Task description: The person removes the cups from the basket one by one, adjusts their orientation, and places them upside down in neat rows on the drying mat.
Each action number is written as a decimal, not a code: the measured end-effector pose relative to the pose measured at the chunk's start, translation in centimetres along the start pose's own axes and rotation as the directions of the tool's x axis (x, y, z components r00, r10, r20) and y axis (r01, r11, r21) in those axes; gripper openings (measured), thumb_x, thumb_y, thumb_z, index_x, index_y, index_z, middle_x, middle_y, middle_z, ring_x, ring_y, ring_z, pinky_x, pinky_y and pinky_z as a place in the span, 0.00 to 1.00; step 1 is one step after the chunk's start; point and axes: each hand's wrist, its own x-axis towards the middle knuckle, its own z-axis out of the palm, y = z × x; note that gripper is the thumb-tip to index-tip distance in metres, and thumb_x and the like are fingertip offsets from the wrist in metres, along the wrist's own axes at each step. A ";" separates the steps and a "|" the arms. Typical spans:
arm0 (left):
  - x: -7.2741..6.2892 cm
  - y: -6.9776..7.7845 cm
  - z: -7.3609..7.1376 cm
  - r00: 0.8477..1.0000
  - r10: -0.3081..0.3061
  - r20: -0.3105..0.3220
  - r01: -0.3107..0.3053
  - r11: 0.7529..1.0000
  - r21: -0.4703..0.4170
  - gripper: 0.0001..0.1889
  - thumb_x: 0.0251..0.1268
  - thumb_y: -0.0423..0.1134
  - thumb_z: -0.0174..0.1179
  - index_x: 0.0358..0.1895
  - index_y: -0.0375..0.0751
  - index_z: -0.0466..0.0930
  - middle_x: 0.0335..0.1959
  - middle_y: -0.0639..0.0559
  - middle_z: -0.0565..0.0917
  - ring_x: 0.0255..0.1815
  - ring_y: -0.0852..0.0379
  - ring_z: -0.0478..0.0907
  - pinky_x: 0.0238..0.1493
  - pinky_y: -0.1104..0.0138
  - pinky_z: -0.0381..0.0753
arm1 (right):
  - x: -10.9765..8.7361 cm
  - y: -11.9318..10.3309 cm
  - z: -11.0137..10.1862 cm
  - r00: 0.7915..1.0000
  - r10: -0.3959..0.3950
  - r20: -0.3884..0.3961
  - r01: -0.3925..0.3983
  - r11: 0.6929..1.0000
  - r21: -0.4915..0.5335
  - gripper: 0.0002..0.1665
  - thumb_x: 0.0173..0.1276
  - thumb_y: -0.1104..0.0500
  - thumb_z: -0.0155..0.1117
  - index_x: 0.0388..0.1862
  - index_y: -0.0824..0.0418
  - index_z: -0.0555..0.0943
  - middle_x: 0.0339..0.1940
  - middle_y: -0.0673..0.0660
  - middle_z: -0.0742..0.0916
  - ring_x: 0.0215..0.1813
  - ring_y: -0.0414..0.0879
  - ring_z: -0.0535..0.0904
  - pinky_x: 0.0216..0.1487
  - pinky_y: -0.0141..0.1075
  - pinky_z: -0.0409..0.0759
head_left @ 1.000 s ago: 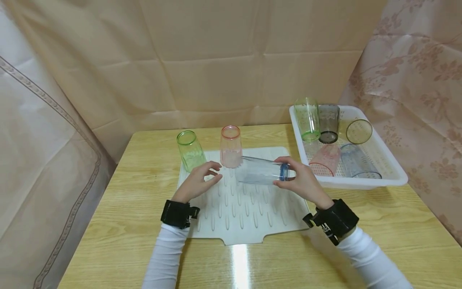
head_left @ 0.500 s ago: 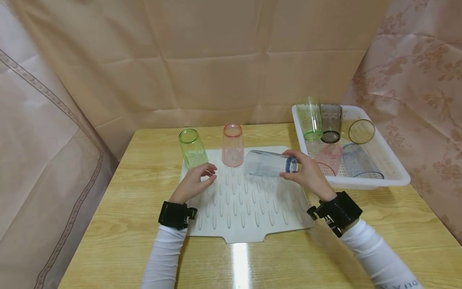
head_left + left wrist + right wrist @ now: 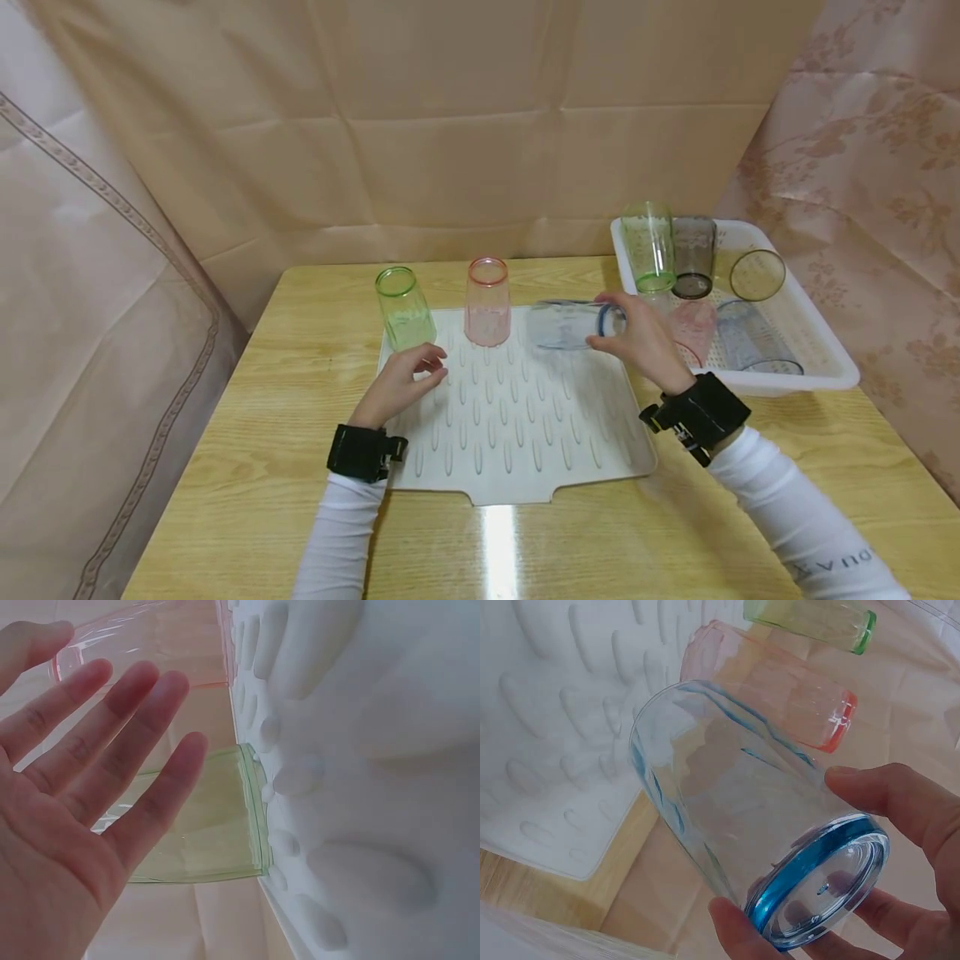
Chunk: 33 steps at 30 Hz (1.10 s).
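Observation:
My right hand [image 3: 637, 340] grips a clear blue drinking glass [image 3: 562, 325] round its base end. The glass lies tilted on its side in the air above the right part of a white drying mat [image 3: 510, 433] with raised ridges. In the right wrist view its blue base ring [image 3: 802, 862] faces the camera, between thumb and fingers. My left hand [image 3: 401, 379] hovers over the mat's left part with relaxed fingers, holding nothing. Just beyond it a green glass [image 3: 405, 312] stands upside down at the mat's back left. A pink glass [image 3: 487, 304] is upside down beside it.
On the right stands a white basket [image 3: 813, 325]. Inside are a green glass [image 3: 647, 246], a grey glass [image 3: 693, 254], a yellowish glass [image 3: 757, 275], a pink glass [image 3: 692, 327] and a blue glass [image 3: 753, 337]. A beige cloth [image 3: 450, 133] hangs behind the wooden table [image 3: 300, 358].
My right hand has moved the blue glass away from the pink glass, rightward and toward the back of the mat, levelling it out. The left hand has barely shifted.

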 end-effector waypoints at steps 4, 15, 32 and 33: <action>-0.1 0.1 0.0 1.000 -0.019 -0.006 0.019 1.000 0.003 0.12 0.65 0.31 0.61 0.49 0.29 0.77 0.43 0.38 0.83 0.43 0.49 0.81 0.51 0.51 0.78 | 0.3 0.1 -0.2 1.000 -0.011 -0.021 0.010 0.999 -0.039 0.32 0.51 0.61 0.76 0.55 0.69 0.77 0.51 0.70 0.82 0.53 0.65 0.76 0.47 0.54 0.72; -0.2 0.0 -0.2 0.997 -0.076 -0.016 0.076 0.997 0.024 0.13 0.67 0.36 0.61 0.50 0.31 0.78 0.42 0.45 0.83 0.43 0.51 0.81 0.52 0.54 0.78 | 1.4 0.2 -0.3 0.999 0.020 -0.025 -0.022 0.993 -0.116 0.31 0.51 0.60 0.76 0.54 0.68 0.78 0.49 0.71 0.82 0.45 0.65 0.78 0.35 0.52 0.73; -0.3 0.0 -0.4 0.995 -0.093 -0.036 0.094 0.995 0.023 0.14 0.67 0.35 0.61 0.51 0.30 0.78 0.45 0.39 0.82 0.45 0.48 0.80 0.53 0.51 0.77 | 3.3 0.0 -0.7 0.997 0.061 0.039 -0.051 0.976 -0.211 0.32 0.52 0.56 0.74 0.56 0.67 0.77 0.45 0.71 0.83 0.38 0.62 0.79 0.34 0.53 0.74; -0.3 -0.1 -0.3 0.995 -0.094 -0.036 0.095 0.995 0.024 0.14 0.67 0.35 0.61 0.51 0.30 0.78 0.45 0.40 0.82 0.45 0.48 0.79 0.53 0.52 0.77 | 3.5 -0.1 -0.7 0.996 0.070 0.053 -0.057 0.975 -0.217 0.32 0.53 0.56 0.74 0.56 0.68 0.77 0.44 0.70 0.83 0.38 0.61 0.79 0.34 0.52 0.74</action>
